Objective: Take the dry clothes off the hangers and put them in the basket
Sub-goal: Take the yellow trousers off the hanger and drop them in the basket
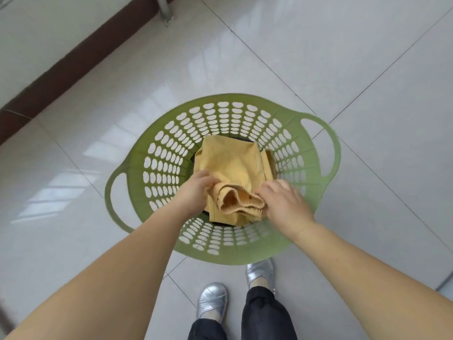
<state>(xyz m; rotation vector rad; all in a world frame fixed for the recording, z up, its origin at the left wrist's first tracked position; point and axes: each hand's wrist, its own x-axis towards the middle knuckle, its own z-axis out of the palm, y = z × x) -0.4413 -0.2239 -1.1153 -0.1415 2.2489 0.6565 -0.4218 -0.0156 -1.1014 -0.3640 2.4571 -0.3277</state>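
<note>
Left hand (pixel 196 186) is down at the near-left corner of the yellow garment (pixel 232 168), fingers (pixel 208 179) curled onto the ribbed hem — a pinch, as far as the view allows. The garment lies folded flat in the bottom of the green laundry basket (pixel 157 168), its long axis running away from the person, with the thick knitted band (pixel 235 200) bunched up at the near end between the two hands. So the cloth sits directly under and just ahead of both hands, neither one clearly nearer. Something dark (pixel 241 139) peeks out beneath it (another item, perhaps; too little shows to say).

Textures: smooth woven body, chunky ribbed cuff, and a glossy plastic basket with oval perforations and two loop handles, on shiny pale floor tiles (pixel 367 69).

Right hand (pixel 284 204) covers the band's right end, fingers (pixel 269 188) bent over it and touching — whether gripping or just tucking it down, I cannot tell.
</note>
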